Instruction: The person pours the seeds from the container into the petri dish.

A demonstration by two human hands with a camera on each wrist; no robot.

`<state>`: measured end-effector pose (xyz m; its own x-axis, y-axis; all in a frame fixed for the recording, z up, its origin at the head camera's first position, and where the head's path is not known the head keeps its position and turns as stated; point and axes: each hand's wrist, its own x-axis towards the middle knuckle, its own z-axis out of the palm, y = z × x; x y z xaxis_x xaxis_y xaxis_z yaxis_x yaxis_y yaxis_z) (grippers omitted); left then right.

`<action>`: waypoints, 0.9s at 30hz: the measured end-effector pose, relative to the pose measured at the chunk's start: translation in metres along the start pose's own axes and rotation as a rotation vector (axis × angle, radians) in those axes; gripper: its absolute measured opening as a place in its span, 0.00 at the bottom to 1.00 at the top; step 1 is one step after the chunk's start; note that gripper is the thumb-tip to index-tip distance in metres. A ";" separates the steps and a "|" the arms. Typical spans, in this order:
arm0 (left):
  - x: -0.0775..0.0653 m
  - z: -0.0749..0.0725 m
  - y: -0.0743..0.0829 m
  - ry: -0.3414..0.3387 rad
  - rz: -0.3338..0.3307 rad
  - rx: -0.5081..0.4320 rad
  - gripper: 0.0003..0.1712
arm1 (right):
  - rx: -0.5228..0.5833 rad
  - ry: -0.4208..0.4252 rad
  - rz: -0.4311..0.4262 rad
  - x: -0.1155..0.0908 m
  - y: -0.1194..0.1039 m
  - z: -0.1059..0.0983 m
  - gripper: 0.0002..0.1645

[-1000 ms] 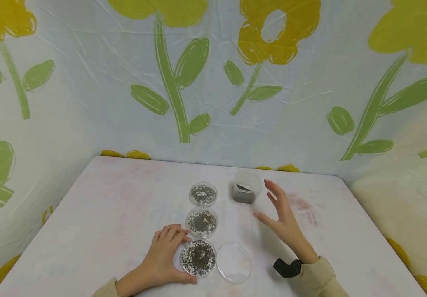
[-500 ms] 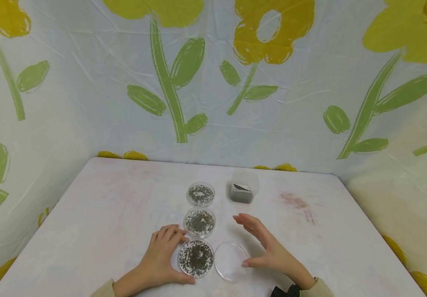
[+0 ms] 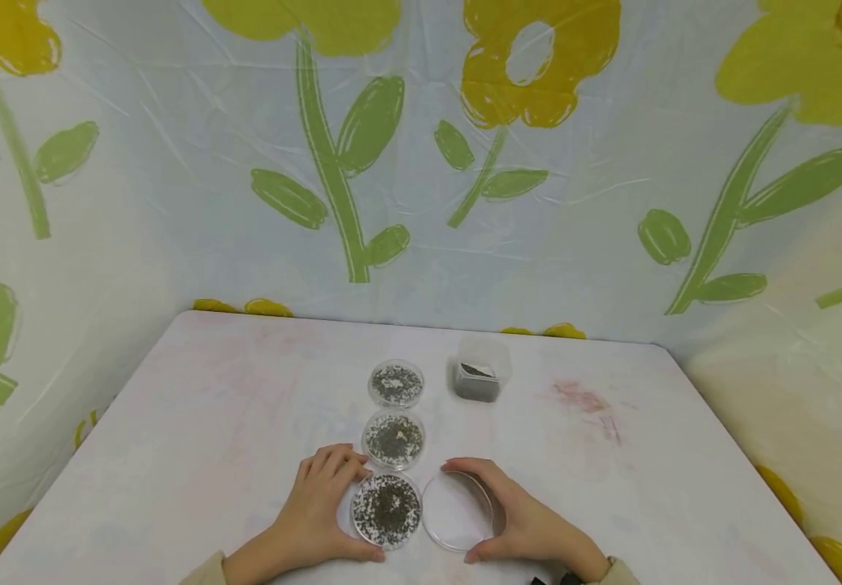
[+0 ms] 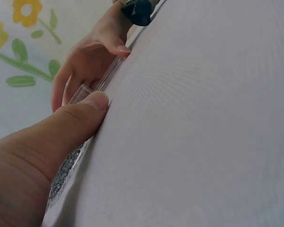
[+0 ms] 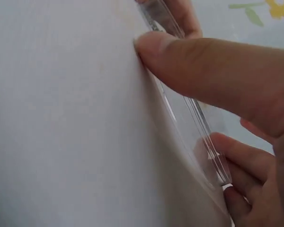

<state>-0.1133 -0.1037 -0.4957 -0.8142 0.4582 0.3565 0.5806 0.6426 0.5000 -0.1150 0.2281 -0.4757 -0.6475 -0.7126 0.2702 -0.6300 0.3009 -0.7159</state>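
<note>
On the tabletop, my left hand (image 3: pixel 311 512) holds the nearest petri dish (image 3: pixel 387 509) by its rim, thumb at the front and fingers behind. Dark grains on white fill this dish. Just to its right, my right hand (image 3: pixel 527 513) grips a clear round petri dish lid (image 3: pixel 456 513) between thumb and fingers. The lid (image 5: pixel 191 127) looks transparent in the right wrist view, with its edge close to the table and the thumb over its near side. In the left wrist view, dark grains (image 4: pixel 66 172) show below the left thumb.
Two more grain-filled petri dishes, a middle one (image 3: pixel 394 439) and a far one (image 3: pixel 396 383), line up behind the held dish. A clear box (image 3: pixel 477 380) of dark grains stands back right with its lid raised. Behind the table (image 3: pixel 245 390) hangs a flower-printed cloth (image 3: pixel 231 106).
My right hand has come down and left from beside the clear box, and its thumb and fingers have closed round the lid's rim. The left hand stays on its dish.
</note>
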 end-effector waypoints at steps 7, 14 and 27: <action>-0.002 -0.002 -0.001 0.008 0.006 0.008 0.48 | 0.015 0.092 -0.045 -0.001 0.005 0.009 0.59; -0.003 -0.004 -0.001 0.018 0.021 -0.002 0.48 | 0.142 0.165 -0.129 0.004 0.005 0.012 0.59; 0.001 -0.002 0.002 0.016 0.005 -0.007 0.51 | 0.340 0.344 -0.246 0.025 0.000 0.025 0.60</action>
<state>-0.1133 -0.1029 -0.4928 -0.8112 0.4515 0.3716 0.5847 0.6358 0.5039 -0.1206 0.1941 -0.4855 -0.6374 -0.4701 0.6105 -0.6435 -0.1110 -0.7573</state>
